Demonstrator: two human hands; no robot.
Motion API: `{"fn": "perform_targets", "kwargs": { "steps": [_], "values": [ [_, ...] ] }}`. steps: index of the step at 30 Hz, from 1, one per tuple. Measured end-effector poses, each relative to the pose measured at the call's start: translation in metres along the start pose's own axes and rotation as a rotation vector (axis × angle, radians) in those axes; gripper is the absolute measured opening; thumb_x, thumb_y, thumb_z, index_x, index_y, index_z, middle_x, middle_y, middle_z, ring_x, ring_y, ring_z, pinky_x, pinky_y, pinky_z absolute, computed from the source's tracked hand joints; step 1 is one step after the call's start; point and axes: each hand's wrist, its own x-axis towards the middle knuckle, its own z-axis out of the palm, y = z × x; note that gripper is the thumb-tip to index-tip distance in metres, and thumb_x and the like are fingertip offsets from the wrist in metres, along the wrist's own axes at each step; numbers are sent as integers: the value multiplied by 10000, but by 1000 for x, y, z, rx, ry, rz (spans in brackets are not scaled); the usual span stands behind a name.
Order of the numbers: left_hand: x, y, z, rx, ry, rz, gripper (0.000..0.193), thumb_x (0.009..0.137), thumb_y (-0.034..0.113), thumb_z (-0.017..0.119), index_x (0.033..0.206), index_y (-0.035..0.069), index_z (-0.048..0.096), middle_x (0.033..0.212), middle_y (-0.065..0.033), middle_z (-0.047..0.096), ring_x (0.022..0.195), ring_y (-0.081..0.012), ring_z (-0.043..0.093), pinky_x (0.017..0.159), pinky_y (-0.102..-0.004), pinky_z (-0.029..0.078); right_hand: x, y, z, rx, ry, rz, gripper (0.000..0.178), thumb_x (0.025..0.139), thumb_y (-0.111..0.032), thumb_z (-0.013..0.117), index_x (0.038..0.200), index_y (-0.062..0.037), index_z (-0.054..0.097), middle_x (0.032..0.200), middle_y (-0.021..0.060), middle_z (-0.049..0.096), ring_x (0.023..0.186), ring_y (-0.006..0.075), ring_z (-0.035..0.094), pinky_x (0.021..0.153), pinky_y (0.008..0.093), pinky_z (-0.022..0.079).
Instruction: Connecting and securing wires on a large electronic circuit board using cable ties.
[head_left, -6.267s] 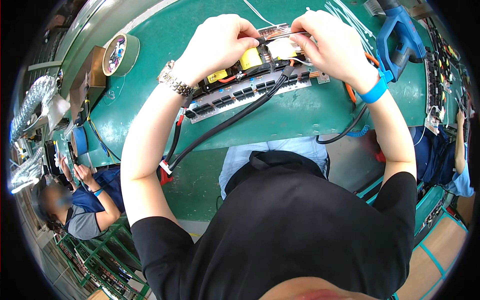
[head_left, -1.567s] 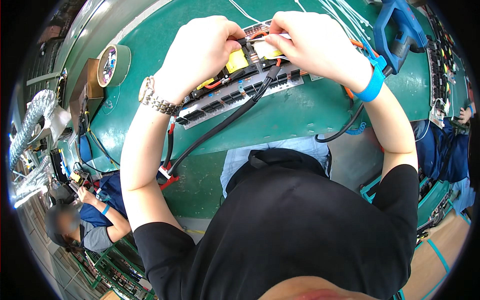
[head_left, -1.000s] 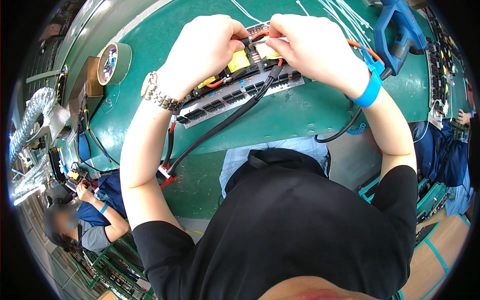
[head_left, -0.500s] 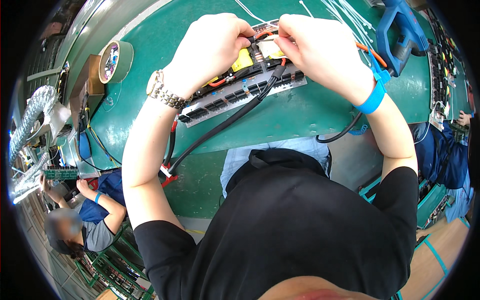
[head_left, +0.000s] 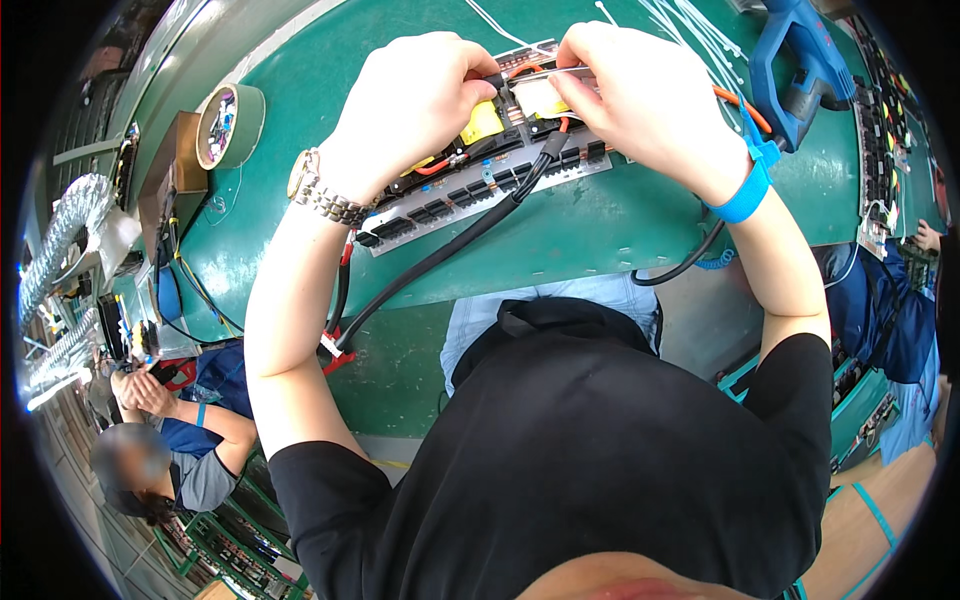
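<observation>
A circuit board assembly (head_left: 440,215) lies on the green table in front of me, with rows of black parts, yellow-wrapped blocks (head_left: 484,122) and a white-topped block (head_left: 540,97). Over its far part, my left hand (head_left: 425,105) pinches a short black cable-like piece (head_left: 494,82). Facing it, my right hand (head_left: 640,100) has thumb and forefinger closed on a thin greyish strip (head_left: 540,75) that spans toward the left fingers. Whether the strip is a cable tie or a tool I cannot tell. A thick black cable (head_left: 440,250) runs from the board over the table's near edge.
White cable ties (head_left: 690,45) lie beyond my right hand, near a blue power tool (head_left: 795,70). A tape roll (head_left: 230,125) holding small parts stands left, beside a brown box (head_left: 180,165). A co-worker (head_left: 190,440) sits at far left; more boards (head_left: 878,150) line the right.
My fingers have shifted slightly above the board, and the thin strip now shows more clearly between them. At left, the co-worker's green board is gone from view and their hands have come together.
</observation>
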Motion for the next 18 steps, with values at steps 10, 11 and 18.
{"fn": "perform_targets", "kwargs": {
  "steps": [10, 11, 18],
  "values": [
    [5, 0, 3, -32, -21, -1, 215, 891, 152, 721, 1071, 41, 757, 966, -138, 721, 884, -277, 717, 805, -359, 557, 1, 6, 6, 66, 28, -61, 180, 909, -246, 714, 980, -91, 657, 841, 82, 658, 794, 276, 673, 689, 370, 527],
    [5, 1, 2, -38, -26, -8, 214, 891, 152, 721, 1071, 41, 757, 968, -139, 721, 884, -278, 716, 806, -358, 557, 2, 7, 7, 71, 40, -81, 180, 909, -249, 715, 978, -92, 659, 832, 81, 655, 792, 276, 673, 688, 369, 527],
    [4, 5, 1, -9, -18, -6, 203, 892, 182, 727, 1046, 56, 766, 972, -136, 720, 889, -284, 718, 811, -368, 556, 7, 4, 2, 26, 9, -103, 165, 891, -246, 720, 910, -101, 643, 783, 63, 637, 769, 269, 665, 666, 380, 518]
  ]
}}
